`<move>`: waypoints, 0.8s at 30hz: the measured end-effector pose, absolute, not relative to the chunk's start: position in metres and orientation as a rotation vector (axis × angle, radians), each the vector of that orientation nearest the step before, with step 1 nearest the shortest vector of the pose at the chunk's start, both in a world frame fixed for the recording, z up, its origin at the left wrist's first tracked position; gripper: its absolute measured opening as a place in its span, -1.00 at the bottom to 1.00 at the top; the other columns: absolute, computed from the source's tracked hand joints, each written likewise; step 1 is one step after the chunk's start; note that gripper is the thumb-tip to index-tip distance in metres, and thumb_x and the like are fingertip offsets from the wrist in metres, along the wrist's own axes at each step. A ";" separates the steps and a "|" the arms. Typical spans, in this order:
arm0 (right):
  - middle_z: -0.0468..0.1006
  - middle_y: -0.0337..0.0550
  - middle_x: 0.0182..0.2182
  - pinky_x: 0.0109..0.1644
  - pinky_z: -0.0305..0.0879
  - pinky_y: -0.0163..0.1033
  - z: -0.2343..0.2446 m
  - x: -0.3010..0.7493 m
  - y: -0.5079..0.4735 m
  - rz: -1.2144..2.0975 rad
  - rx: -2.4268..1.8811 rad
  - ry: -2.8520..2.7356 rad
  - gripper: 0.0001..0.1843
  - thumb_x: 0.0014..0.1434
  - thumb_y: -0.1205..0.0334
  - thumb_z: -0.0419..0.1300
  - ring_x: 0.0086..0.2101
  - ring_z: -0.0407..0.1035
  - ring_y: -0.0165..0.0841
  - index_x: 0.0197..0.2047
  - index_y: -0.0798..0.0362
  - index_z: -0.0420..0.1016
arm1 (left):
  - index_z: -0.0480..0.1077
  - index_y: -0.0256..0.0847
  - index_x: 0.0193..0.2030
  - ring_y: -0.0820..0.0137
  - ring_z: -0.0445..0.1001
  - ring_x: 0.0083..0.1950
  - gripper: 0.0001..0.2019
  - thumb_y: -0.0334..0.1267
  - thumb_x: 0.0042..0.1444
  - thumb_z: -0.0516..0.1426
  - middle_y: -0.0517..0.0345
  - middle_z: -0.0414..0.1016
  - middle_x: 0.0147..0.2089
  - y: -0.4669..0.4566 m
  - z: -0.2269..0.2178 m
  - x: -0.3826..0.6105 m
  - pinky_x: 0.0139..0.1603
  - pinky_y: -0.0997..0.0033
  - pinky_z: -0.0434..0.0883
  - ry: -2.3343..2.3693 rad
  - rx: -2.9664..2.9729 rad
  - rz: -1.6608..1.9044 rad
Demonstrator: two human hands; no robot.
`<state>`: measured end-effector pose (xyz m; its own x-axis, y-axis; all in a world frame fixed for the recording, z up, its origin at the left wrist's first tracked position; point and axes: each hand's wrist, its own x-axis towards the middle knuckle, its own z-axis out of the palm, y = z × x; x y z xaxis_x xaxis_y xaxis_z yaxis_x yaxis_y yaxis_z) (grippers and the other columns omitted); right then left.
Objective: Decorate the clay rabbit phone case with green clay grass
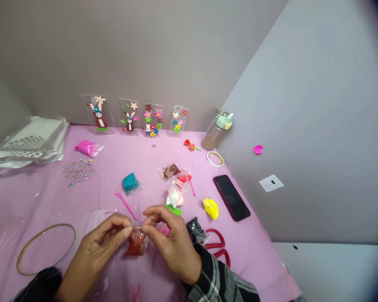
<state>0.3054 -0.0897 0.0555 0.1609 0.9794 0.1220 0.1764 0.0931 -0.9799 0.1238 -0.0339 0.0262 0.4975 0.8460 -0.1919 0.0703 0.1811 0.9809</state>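
Between my hands, near the front of the table, is a small clear bag of reddish-brown clay [135, 244]. My left hand [102, 239] pinches one top corner of this bag between thumb and forefinger. The opposite top corner is in the pinch of my right hand [171, 239]. Just beyond my fingers lies a pink plastic modelling tool [126, 205]. A bag of black clay [195, 230] and red-handled scissors [219, 239] rest beside my right wrist, the blades hidden. Part of a clear phone case [96, 216] shows behind my left hand.
Packets of teal [130, 183], white [174, 196], yellow [211, 208] and pink clay [87, 147] lie about. Decorated phone cases [128, 117] lean on the back wall. A bottle [214, 133], tape roll [215, 159] and phone [231, 197] line the right. A hoop [21, 253] lies left.
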 end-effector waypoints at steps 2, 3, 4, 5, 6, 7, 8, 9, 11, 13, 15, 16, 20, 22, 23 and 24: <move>0.60 -0.24 -0.32 -0.11 0.42 -0.27 0.056 0.305 -0.090 0.900 -1.329 -1.249 -0.81 0.23 0.38 0.28 -0.29 0.50 -0.36 -0.08 0.01 0.55 | 0.47 -0.11 -0.28 0.34 0.51 -0.33 -0.77 -0.01 0.23 0.22 0.19 0.52 -0.37 -0.034 0.026 0.125 -0.27 0.47 0.46 0.933 1.246 0.685; 0.60 -0.24 -0.33 -0.11 0.42 -0.27 0.056 0.305 -0.090 0.902 -1.329 -1.245 -0.81 0.23 0.38 0.29 -0.29 0.50 -0.36 -0.08 0.01 0.55 | 0.47 -0.11 -0.29 0.34 0.50 -0.33 -0.77 -0.01 0.22 0.23 0.19 0.51 -0.37 -0.034 0.027 0.125 -0.28 0.47 0.46 0.938 1.248 0.694; 0.60 -0.25 -0.33 -0.11 0.43 -0.27 0.056 0.305 -0.090 0.912 -1.329 -1.241 -0.80 0.23 0.38 0.29 -0.29 0.50 -0.37 -0.07 0.01 0.55 | 0.47 -0.11 -0.30 0.34 0.50 -0.32 -0.77 -0.01 0.22 0.23 0.19 0.51 -0.36 -0.034 0.027 0.124 -0.27 0.47 0.46 0.940 1.265 0.703; 0.60 -0.25 -0.33 -0.11 0.42 -0.27 0.056 0.305 -0.090 0.923 -1.330 -1.241 -0.78 0.22 0.38 0.30 -0.29 0.50 -0.37 -0.06 0.01 0.54 | 0.47 -0.12 -0.32 0.35 0.50 -0.31 -0.77 -0.01 0.22 0.23 0.19 0.50 -0.36 -0.034 0.028 0.123 -0.25 0.47 0.45 0.941 1.284 0.710; 0.60 -0.26 -0.33 -0.11 0.42 -0.27 0.056 0.305 -0.090 0.927 -1.332 -1.250 -0.77 0.22 0.38 0.30 -0.30 0.50 -0.37 -0.05 0.01 0.54 | 0.46 -0.12 -0.32 0.35 0.49 -0.31 -0.77 -0.02 0.22 0.23 0.20 0.49 -0.36 -0.034 0.028 0.123 -0.25 0.48 0.45 0.940 1.295 0.710; 0.60 -0.26 -0.33 -0.11 0.42 -0.27 0.056 0.305 -0.090 0.920 -1.338 -1.269 -0.76 0.22 0.40 0.29 -0.30 0.49 -0.37 -0.05 0.01 0.53 | 0.45 -0.11 -0.32 0.36 0.49 -0.32 -0.77 -0.02 0.23 0.23 0.21 0.49 -0.36 -0.035 0.028 0.123 -0.25 0.48 0.44 0.934 1.288 0.702; 0.59 -0.26 -0.34 -0.12 0.41 -0.27 0.056 0.306 -0.090 0.904 -1.345 -1.295 -0.76 0.21 0.41 0.27 -0.30 0.49 -0.37 -0.05 0.01 0.53 | 0.44 -0.11 -0.31 0.36 0.50 -0.33 -0.76 -0.01 0.24 0.22 0.21 0.49 -0.37 -0.035 0.028 0.124 -0.25 0.46 0.45 0.922 1.264 0.686; 0.59 -0.26 -0.34 -0.14 0.40 -0.27 0.056 0.306 -0.091 0.884 -1.352 -1.322 -0.75 0.21 0.43 0.25 -0.31 0.48 -0.38 -0.06 0.01 0.52 | 0.43 -0.12 -0.30 0.36 0.49 -0.34 -0.75 0.00 0.26 0.20 0.21 0.50 -0.39 -0.036 0.028 0.125 -0.25 0.45 0.45 0.905 1.228 0.663; 0.57 -0.27 -0.36 -0.17 0.39 -0.27 0.056 0.306 -0.092 0.847 -1.365 -1.359 -0.75 0.19 0.46 0.22 -0.34 0.46 -0.38 -0.08 0.01 0.52 | 0.41 -0.13 -0.29 0.36 0.48 -0.37 -0.73 0.02 0.28 0.18 0.21 0.49 -0.42 -0.037 0.027 0.127 -0.27 0.42 0.44 0.875 1.159 0.629; 0.58 -0.27 -0.38 -0.18 0.39 -0.27 0.055 0.304 -0.093 0.841 -1.377 -1.367 -0.75 0.19 0.45 0.22 -0.35 0.46 -0.38 -0.08 0.01 0.51 | 0.40 -0.14 -0.31 0.36 0.45 -0.39 -0.72 0.02 0.28 0.17 0.21 0.47 -0.45 -0.038 0.026 0.130 -0.30 0.42 0.43 0.864 1.137 0.629; 0.60 -0.25 -0.36 -0.16 0.41 -0.27 0.055 0.301 -0.092 0.852 -1.380 -1.375 -0.78 0.22 0.40 0.23 -0.33 0.48 -0.37 -0.06 0.01 0.51 | 0.41 -0.15 -0.33 0.38 0.42 -0.41 -0.72 0.01 0.27 0.19 0.23 0.44 -0.45 -0.039 0.027 0.130 -0.33 0.44 0.41 0.866 1.144 0.647; 0.61 -0.24 -0.35 -0.15 0.42 -0.27 0.056 0.301 -0.091 0.861 -1.378 -1.385 -0.80 0.26 0.37 0.22 -0.32 0.50 -0.36 -0.04 0.01 0.51 | 0.41 -0.15 -0.33 0.39 0.41 -0.41 -0.72 0.00 0.26 0.21 0.23 0.43 -0.45 -0.039 0.027 0.129 -0.34 0.45 0.40 0.865 1.142 0.654; 0.66 -0.12 -0.23 -0.06 0.44 -0.21 0.060 0.325 -0.086 0.674 -1.469 -1.426 -0.77 0.42 0.27 0.06 -0.23 0.55 -0.32 0.04 0.02 0.50 | 0.40 -0.13 -0.33 0.43 0.36 -0.45 -0.74 -0.01 0.25 0.22 0.27 0.39 -0.47 -0.038 0.028 0.127 -0.38 0.48 0.36 0.876 1.060 0.674; 0.65 -0.03 -0.13 0.05 0.41 -0.12 0.063 0.358 -0.085 0.303 -1.621 -1.366 -0.71 0.43 0.27 -0.01 -0.11 0.53 -0.25 0.10 0.02 0.46 | 0.40 -0.13 -0.32 0.44 0.34 -0.43 -0.75 -0.01 0.24 0.22 0.28 0.39 -0.45 -0.037 0.027 0.126 -0.38 0.50 0.35 0.902 1.039 0.711; 0.64 0.00 -0.09 0.08 0.38 -0.07 0.063 0.379 -0.086 0.094 -1.716 -1.317 -0.69 0.42 0.27 -0.03 -0.07 0.51 -0.21 0.11 0.03 0.44 | 0.40 -0.13 -0.32 0.45 0.34 -0.42 -0.75 -0.01 0.23 0.23 0.28 0.39 -0.44 -0.037 0.027 0.126 -0.38 0.51 0.34 0.919 1.045 0.731; 0.64 0.01 -0.08 0.10 0.36 -0.03 0.062 0.401 -0.087 -0.075 -1.831 -1.267 -0.66 0.41 0.27 -0.04 -0.05 0.49 -0.17 0.16 0.03 0.41 | 0.40 -0.13 -0.31 0.45 0.34 -0.41 -0.74 -0.01 0.22 0.24 0.28 0.39 -0.42 -0.036 0.026 0.126 -0.38 0.51 0.34 0.932 1.053 0.745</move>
<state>0.4012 -0.0871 0.0624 0.4774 0.7264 0.4945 0.7793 -0.0901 -0.6201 0.1257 -0.0364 0.0259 0.4265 0.8634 -0.2694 -0.0725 0.3295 0.9413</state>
